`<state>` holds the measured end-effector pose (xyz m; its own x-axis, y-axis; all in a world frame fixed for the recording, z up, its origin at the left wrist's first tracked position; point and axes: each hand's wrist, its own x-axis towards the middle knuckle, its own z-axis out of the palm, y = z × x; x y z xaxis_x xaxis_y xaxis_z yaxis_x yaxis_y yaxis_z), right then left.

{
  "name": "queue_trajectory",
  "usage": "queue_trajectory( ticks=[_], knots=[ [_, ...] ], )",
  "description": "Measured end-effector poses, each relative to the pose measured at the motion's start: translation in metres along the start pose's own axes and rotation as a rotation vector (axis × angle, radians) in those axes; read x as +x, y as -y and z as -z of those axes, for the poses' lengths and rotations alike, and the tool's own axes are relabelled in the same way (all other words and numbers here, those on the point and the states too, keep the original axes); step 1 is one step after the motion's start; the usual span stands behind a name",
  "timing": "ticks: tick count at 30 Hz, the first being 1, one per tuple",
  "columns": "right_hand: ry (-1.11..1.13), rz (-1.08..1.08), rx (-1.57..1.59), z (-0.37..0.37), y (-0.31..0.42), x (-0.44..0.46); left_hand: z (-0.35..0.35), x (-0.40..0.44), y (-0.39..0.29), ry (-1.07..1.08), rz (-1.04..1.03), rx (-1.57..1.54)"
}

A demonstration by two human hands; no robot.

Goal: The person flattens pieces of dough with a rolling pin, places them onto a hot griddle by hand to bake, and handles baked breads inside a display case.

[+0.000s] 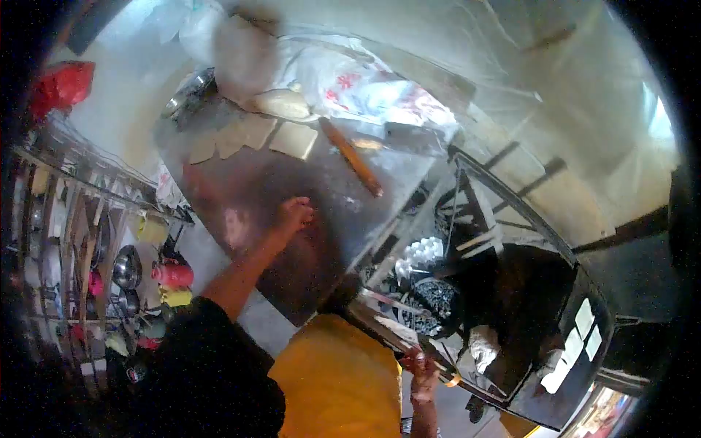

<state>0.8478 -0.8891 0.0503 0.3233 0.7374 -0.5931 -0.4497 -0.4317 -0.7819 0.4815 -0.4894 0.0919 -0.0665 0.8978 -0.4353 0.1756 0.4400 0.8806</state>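
1. Slanting on the desk (pixel 339 237), the wooden rod (pixel 351 158) aims its near end at the edge beside the metal frame (pixel 518 209)!
2. Left hand (pixel 296 213) over open desk, curled loosely!
3. Right hand (pixel 420 374) beside the desk, at that frame; can't tell its grip.

The dark table (pixel 337 219) is under the left hand (pixel 296 213). Past that hand lie a pale dough square (pixel 293 140), flat tan pieces (pixel 244 137), a pale lump (pixel 283 105) and a flowery cloth (pixel 365 87); a wooden rolling pin (pixel 350 157) lies right, a shiny bowl (pixel 188 93) far left.
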Motion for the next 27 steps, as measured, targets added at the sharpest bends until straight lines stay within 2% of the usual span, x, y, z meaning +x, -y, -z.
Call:
queue_trajectory(
  ticks=[2, 4, 5, 6, 7, 8, 10, 11, 13, 15, 16, 18, 19, 20, 22, 23, 24, 25, 26, 27],
  knots=[
    [0.076, -0.13, 0.224, -0.024, -0.011, 0.001, 0.047, 0.036, -0.002, -0.067, 0.057, 0.003],
    [0.074, -0.017, 0.114, -0.049, 0.0, -0.004, 0.093, 0.085, 0.017, -0.131, 0.115, 0.003],
    [0.07, 0.022, 0.073, -0.061, 0.009, -0.005, 0.114, 0.115, 0.039, -0.078, -0.024, 0.075],
    [0.024, 0.066, -0.252, -0.072, 0.024, -0.001, 0.129, 0.145, 0.058, -0.025, -0.162, 0.148],
    [-0.025, 0.104, -0.575, -0.082, 0.041, 0.002, 0.137, 0.176, 0.07, -0.014, -0.159, 0.143],
    [-0.051, 0.158, -0.784, -0.094, 0.063, 0.002, 0.141, 0.211, 0.08, -0.083, -0.307, 0.268],
    [-0.129, 0.164, -0.704, -0.094, 0.053, 0.007, 0.132, 0.258, 0.073, -0.212, -0.608, 0.514],
    [-0.19, 0.18, -0.62, -0.093, 0.047, 0.008, 0.127, 0.269, 0.061, -0.191, -0.609, 0.509],
    [-0.205, 0.177, -0.589, -0.101, 0.049, 0.004, 0.114, 0.249, -0.013, -0.306, -0.482, 0.885],
    [-0.152, 0.097, -0.216, -0.091, 0.024, -0.002, 0.108, 0.264, -0.034, -0.259, -0.356, 0.81],
    [-0.162, 0.085, -0.214, -0.089, 0.015, -0.002, 0.117, 0.308, -0.001, -0.334, -0.395, 0.911],
    [-0.16, 0.045, -0.62, -0.082, 0.0, -0.012, 0.115, 0.331, 0.009, -0.387, -0.483, 0.791],
    [-0.199, 0.03, -0.607, -0.091, 0.002, -0.018, 0.125, 0.336, 0.013, -0.317, -0.441, 0.731],
    [-0.206, 0.015, -0.435, -0.107, 0.012, -0.019, 0.14, 0.344, 0.018, -0.224, -0.39, 0.633],
    [-0.155, 0.096, -0.517, -0.122, 0.027, -0.015, 0.201, 0.381, 0.034, 0.016, -0.21, 0.322],
    [-0.085, 0.165, -0.778, -0.12, 0.032, -0.009, 0.19, 0.422, 0.048, -0.185, -0.237, 1.12],
    [-0.051, 0.146, -0.925, -0.127, 0.046, -0.008, 0.177, 0.369, 0.013, -0.019, -0.475, 0.638],
    [-0.068, 0.26, -0.944, -0.128, 0.046, 0.001, 0.161, 0.374, 0.007, 0.042, -0.539, 0.489],
    [-0.05, 0.25, -0.904, -0.132, 0.057, 0.006, 0.162, 0.403, 0.018, 0.07, -0.73, 0.488],
    [-0.019, 0.254, -0.863, -0.135, 0.067, 0.012, 0.101, 0.294, -0.059, 0.102, -0.66, 0.663]
  ],
)
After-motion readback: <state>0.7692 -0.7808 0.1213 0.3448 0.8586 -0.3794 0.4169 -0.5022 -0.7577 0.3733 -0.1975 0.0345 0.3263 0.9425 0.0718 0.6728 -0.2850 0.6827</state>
